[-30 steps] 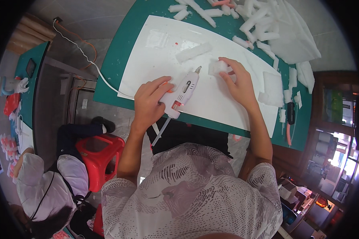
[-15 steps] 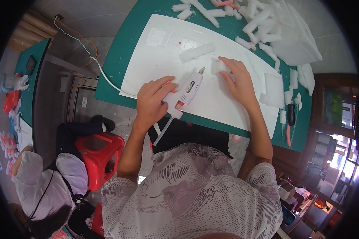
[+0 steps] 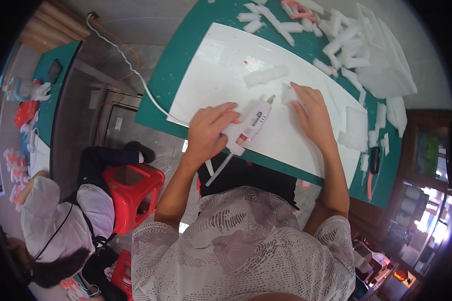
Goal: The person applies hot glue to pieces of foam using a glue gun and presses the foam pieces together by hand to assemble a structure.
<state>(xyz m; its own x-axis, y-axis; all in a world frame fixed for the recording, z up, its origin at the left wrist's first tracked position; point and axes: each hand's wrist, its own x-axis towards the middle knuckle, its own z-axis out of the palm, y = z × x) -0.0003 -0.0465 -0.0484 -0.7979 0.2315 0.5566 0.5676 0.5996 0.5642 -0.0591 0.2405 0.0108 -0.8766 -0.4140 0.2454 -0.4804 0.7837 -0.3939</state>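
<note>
My left hand (image 3: 207,131) is wrapped around a white hot glue gun (image 3: 256,120), fingers at its orange trigger. The gun's metal nozzle points up and right, and a glue stick (image 3: 219,170) sticks out of its rear. My right hand (image 3: 314,113) has thumb and index finger around a small white foam piece (image 3: 288,94), partly covered by the fingers. The nozzle is a short way left of that piece, apart from it. A longer white foam strip (image 3: 267,76) lies beyond the gun on the white board (image 3: 211,65).
The board rests on a green table (image 3: 178,55). Foam offcuts (image 3: 349,47) pile up at the far right, near a flat foam piece (image 3: 355,128) and a black-handled tool (image 3: 374,160). A white cable (image 3: 145,88) crosses the left edge. Another person sits left beside a red stool (image 3: 135,188).
The whole view has shifted, so the scene sits further right and lower. My hands, the glue gun and the foam piece keep nearly the same places relative to the board.
</note>
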